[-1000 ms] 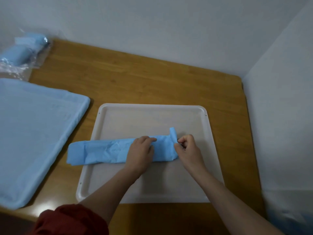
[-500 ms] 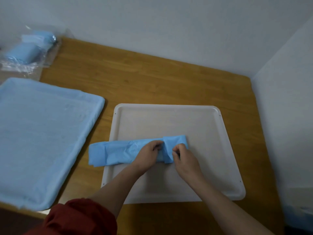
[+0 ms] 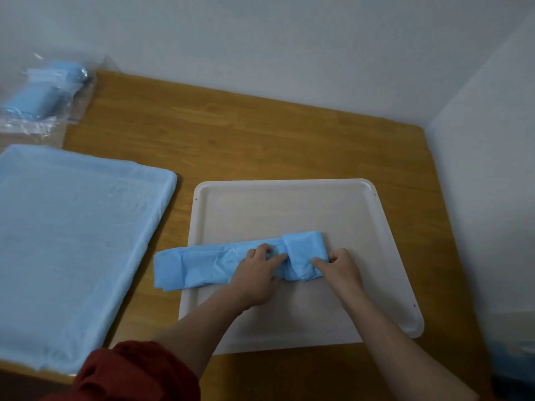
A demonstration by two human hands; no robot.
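A long folded strip of thin blue sheet (image 3: 202,264) lies across the white tray (image 3: 289,195), its left end hanging over the tray's left rim onto the wooden table. The strip's right end is folded back over itself into a thicker pad (image 3: 302,250). My left hand (image 3: 256,274) rests on the strip just left of that fold, its fingers pressing the sheet by the fold's edge. On the pad's right side, my right hand (image 3: 338,267) pinches the folded end with curled fingers.
A second tray covered with a blue sheet (image 3: 72,241) lies to the left. A clear plastic bag holding more blue sheets (image 3: 43,96) sits at the back left. White walls close the table (image 3: 246,134) at the back and right.
The strip's right end, standing up a second ago, has been folded leftward and now lies flat as a wider pad. Both hands stayed at the fold. The view shifted left.
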